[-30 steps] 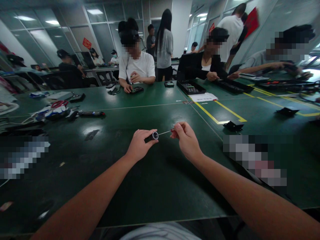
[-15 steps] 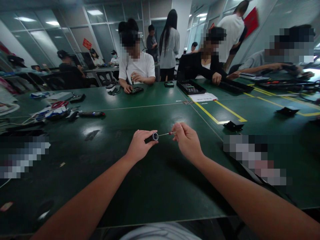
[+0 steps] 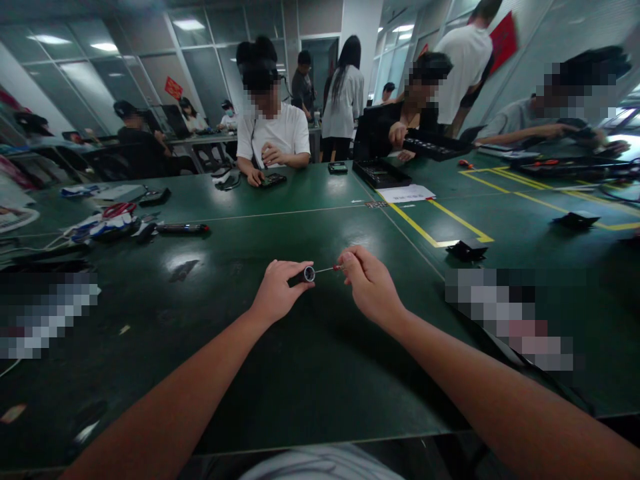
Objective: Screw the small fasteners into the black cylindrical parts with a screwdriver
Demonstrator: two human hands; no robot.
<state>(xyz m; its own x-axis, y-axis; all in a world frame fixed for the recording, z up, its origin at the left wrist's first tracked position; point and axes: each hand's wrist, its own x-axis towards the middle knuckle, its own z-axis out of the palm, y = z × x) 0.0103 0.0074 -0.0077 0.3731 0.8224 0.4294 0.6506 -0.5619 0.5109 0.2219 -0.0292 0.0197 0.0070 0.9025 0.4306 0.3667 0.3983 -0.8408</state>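
My left hand (image 3: pixel 278 291) is closed round a short black cylinder (image 3: pixel 303 275), whose round end with a pale rim faces right. Between thumb and fingers, my right hand (image 3: pixel 369 279) pinches a small screwdriver (image 3: pixel 337 268) by its reddish handle. Its thin metal shaft points left, with the tip at the cylinder's rimmed end. Whether the tip sits inside the opening or only touches the rim, I cannot tell. Both hands are held over the green table (image 3: pixel 310 387).
A black pen-shaped tool (image 3: pixel 183 229) lies at left beside a tangle of cables (image 3: pixel 107 223). Small black parts (image 3: pixel 467 250) rest at right near yellow tape (image 3: pixel 433 237). Across the table, a person in white (image 3: pixel 273 137) handles a device, and another lifts a black tray (image 3: pixel 436 144).
My right hand and the screwdriver have shifted slightly left, closer to the cylinder. My left hand has barely moved. Across the table, a co-worker has raised a black tray off the surface.
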